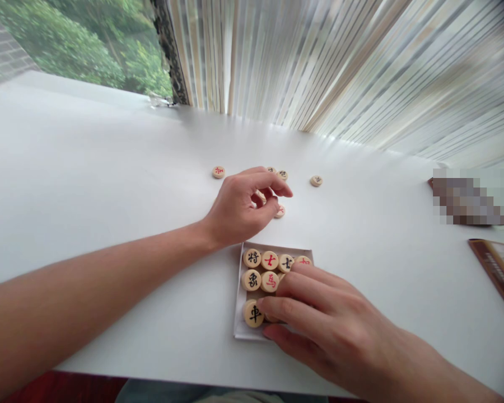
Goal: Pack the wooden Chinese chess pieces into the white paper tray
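Note:
My left hand (246,207) reaches over the white table, thumb and forefinger apart. A Chinese chess piece with a red character (280,211) lies at its thumb tip, and a pale piece (259,196) shows through the gap between the fingers. Below it, a shallow white box (238,299) holds rows of round wooden Chinese chess pieces, among them a black-marked piece (252,258) and a red-marked piece (270,282). My right hand (331,313) covers the box's right side. Its forefinger and thumb close around a partly hidden piece beside the black-marked corner piece (253,313).
Loose pieces lie farther back: a red one (219,172) to the left, a pair (281,175) behind my left hand, and another piece (316,181) to the right. A brown printed card or lid (498,271) rests at the right edge. Curtains (273,61) hang behind the table.

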